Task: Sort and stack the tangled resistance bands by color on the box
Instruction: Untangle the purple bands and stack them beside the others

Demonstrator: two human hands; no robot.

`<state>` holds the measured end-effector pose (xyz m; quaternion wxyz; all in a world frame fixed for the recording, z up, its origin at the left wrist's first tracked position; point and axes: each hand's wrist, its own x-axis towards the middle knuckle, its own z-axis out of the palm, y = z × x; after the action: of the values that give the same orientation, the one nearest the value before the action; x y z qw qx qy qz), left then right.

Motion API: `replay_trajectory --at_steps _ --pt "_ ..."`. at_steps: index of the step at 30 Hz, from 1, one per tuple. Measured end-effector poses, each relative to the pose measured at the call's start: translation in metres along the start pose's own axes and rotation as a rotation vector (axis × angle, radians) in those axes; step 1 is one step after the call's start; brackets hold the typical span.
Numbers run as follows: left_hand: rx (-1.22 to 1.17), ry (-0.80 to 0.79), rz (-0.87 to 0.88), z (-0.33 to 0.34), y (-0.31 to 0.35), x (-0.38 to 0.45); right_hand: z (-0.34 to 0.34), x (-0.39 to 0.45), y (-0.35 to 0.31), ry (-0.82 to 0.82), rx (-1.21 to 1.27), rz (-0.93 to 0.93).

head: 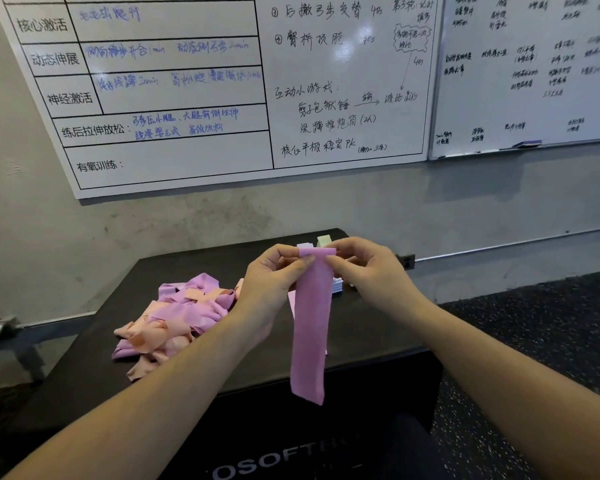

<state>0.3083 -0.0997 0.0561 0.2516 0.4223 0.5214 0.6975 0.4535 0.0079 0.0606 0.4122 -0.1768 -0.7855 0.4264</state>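
Note:
A purple resistance band (310, 327) hangs straight down in front of me over the black box (368, 327). My left hand (274, 275) pinches its top edge on the left, and my right hand (364, 265) pinches the same edge on the right. A tangled pile of purple and peach bands (174, 317) lies on the left part of the box top. Behind my hands a small stack of pale lilac bands (337, 285) rests on the box, and a pale green stack (324, 240) and a whitish stack (304, 244) sit near the far edge.
The box stands against a grey wall with two whiteboards (222, 98) above it. Speckled black floor (534, 341) lies to the right. A low dark bench (11, 341) sits at the left, and a wall socket (407, 261) shows behind my right hand.

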Motion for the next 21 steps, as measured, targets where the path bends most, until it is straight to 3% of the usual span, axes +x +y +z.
replay_trajectory --at_steps 4,8,12,17,21 --pt "-0.017 -0.007 0.011 -0.001 0.0 0.0 -0.001 0.004 0.0 -0.016 0.026 -0.002" --pt "-0.089 -0.1 -0.139 -0.001 0.0 0.001 0.0 0.006 -0.004 -0.027 0.095 -0.006" --pt "0.081 -0.223 -0.176 0.004 -0.004 -0.001 0.003 0.015 -0.004 0.005 0.209 0.074" --pt "0.113 -0.205 -0.146 0.01 -0.006 0.003 0.007 0.018 0.004 0.039 0.269 0.151" --pt "-0.038 -0.143 -0.179 0.009 -0.009 0.015 0.013 0.008 0.02 -0.031 0.333 0.256"
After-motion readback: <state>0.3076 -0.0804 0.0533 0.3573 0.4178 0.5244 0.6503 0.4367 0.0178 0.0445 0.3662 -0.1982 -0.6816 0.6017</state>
